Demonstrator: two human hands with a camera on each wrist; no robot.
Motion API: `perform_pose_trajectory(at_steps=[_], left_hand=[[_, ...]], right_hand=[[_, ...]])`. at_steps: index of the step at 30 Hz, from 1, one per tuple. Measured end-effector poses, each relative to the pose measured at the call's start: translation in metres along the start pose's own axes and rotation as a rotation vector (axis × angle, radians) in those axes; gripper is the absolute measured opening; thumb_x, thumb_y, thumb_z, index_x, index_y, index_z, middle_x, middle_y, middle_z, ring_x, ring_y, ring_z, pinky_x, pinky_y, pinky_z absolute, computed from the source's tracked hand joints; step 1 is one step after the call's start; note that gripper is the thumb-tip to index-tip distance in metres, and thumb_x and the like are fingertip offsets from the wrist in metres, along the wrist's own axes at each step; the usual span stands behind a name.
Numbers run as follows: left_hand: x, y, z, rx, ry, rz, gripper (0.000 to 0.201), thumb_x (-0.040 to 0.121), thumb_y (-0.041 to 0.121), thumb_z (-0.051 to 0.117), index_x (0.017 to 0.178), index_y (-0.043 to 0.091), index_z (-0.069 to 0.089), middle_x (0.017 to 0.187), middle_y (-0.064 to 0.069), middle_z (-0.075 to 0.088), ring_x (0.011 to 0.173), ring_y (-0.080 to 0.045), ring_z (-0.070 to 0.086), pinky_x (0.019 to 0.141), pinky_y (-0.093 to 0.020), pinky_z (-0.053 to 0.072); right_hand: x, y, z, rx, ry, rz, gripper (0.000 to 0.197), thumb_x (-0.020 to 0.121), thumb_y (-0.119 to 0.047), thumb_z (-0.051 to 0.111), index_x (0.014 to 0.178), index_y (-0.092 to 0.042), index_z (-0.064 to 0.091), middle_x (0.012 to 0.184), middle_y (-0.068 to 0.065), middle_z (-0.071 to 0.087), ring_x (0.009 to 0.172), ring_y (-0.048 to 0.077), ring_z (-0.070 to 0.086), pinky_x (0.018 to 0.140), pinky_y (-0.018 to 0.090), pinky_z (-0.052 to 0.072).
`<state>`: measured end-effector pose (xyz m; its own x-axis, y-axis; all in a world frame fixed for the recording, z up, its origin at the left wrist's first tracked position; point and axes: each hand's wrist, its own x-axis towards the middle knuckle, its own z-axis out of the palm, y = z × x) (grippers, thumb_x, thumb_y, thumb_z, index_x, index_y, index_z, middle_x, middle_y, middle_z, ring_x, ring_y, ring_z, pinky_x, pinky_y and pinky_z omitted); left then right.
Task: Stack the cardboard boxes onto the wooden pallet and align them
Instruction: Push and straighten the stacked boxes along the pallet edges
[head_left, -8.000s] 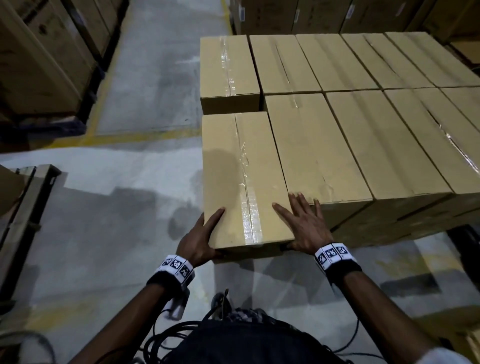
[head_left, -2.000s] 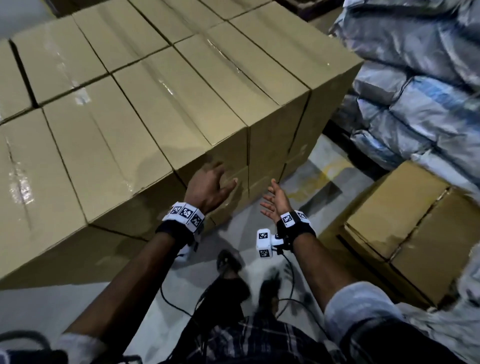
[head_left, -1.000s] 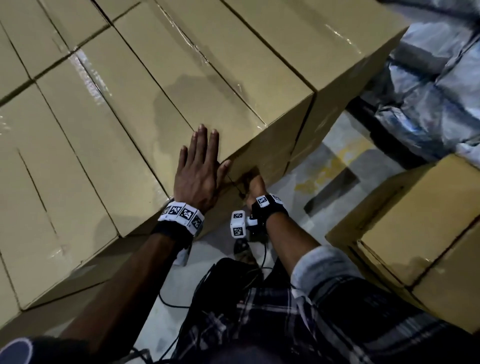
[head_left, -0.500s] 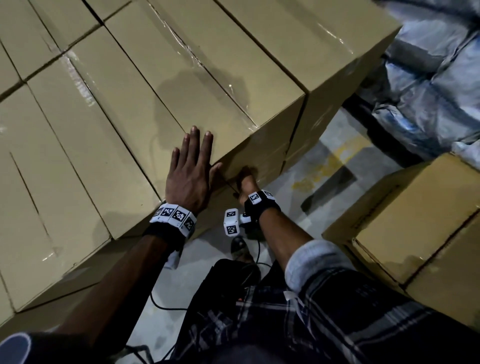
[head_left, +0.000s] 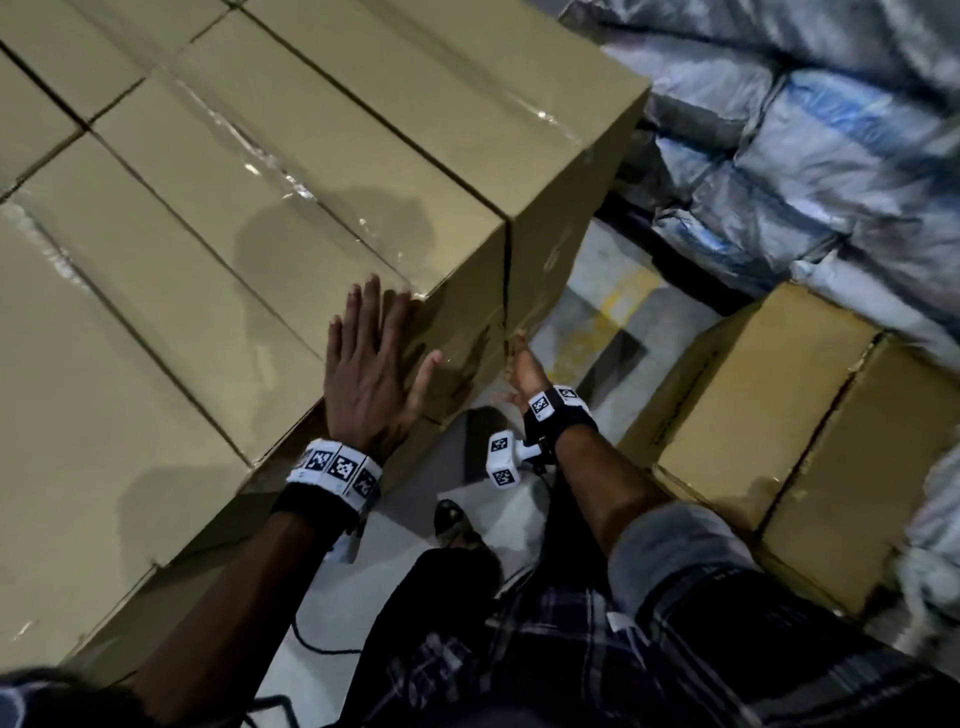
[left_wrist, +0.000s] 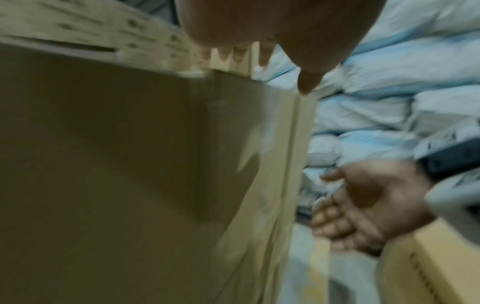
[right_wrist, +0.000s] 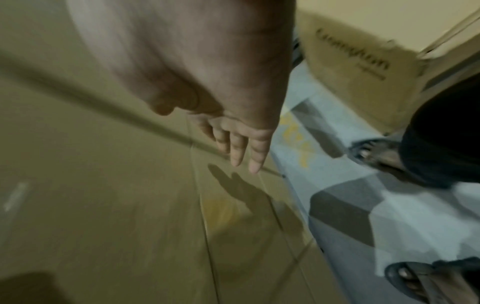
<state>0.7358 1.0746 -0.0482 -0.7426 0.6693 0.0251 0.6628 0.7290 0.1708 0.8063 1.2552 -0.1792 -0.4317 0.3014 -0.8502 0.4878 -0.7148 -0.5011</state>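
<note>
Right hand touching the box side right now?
Apart. The right wrist view shows the right hand with straight fingers clear of the box side, its shadow separate below the fingertips.

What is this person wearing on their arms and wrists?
Each wrist carries a black strap with white blocks printed with black square patterns: one on the left wrist band, one on the right wrist band. A small white cube juts from the right one. A rolled grey sleeve covers the right arm. Thin black cables hang below.
</note>
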Motion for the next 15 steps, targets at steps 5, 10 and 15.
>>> perform_pose_trajectory(at_steps=[5, 10, 15], left_hand=[[0.096, 0.069, 0.010, -0.032, 0.060, 0.062, 0.074, 0.104, 0.060, 0.040, 0.164, 0.021, 0.024, 0.174, -0.009, 0.006, 0.160, -0.028, 0.002, 0.129, -0.051, 0.008], [0.175, 0.100, 0.023, 0.012, -0.052, -0.075, 0.083, 0.101, 0.074, 0.026, 0.166, 0.022, 0.015, 0.174, -0.008, 0.004, 0.160, -0.029, 0.003, 0.128, -0.055, 0.009], [0.182, 0.098, 0.039, 0.129, -0.029, -0.092, 0.084, 0.103, 0.073, 0.028, 0.166, 0.020, 0.012, 0.173, -0.012, 0.008, 0.159, -0.035, 0.010, 0.125, -0.058, 0.018]], right_hand=[[0.047, -0.047, -0.049, 0.149, 0.044, -0.004, 0.069, 0.107, -0.060, 0.031, 0.162, -0.019, 0.030, 0.163, 0.007, 0.036, 0.147, 0.030, 0.039, 0.101, 0.043, 0.040], [0.090, -0.071, -0.052, -0.018, 0.011, -0.022, 0.061, 0.108, -0.045, 0.029, 0.155, -0.008, 0.037, 0.158, 0.016, 0.042, 0.143, 0.033, 0.044, 0.117, 0.050, 0.040], [0.115, -0.080, -0.032, 0.078, -0.123, 0.216, 0.083, 0.100, -0.072, 0.032, 0.154, -0.010, 0.043, 0.153, 0.024, 0.049, 0.138, 0.040, 0.050, 0.115, 0.055, 0.041]])
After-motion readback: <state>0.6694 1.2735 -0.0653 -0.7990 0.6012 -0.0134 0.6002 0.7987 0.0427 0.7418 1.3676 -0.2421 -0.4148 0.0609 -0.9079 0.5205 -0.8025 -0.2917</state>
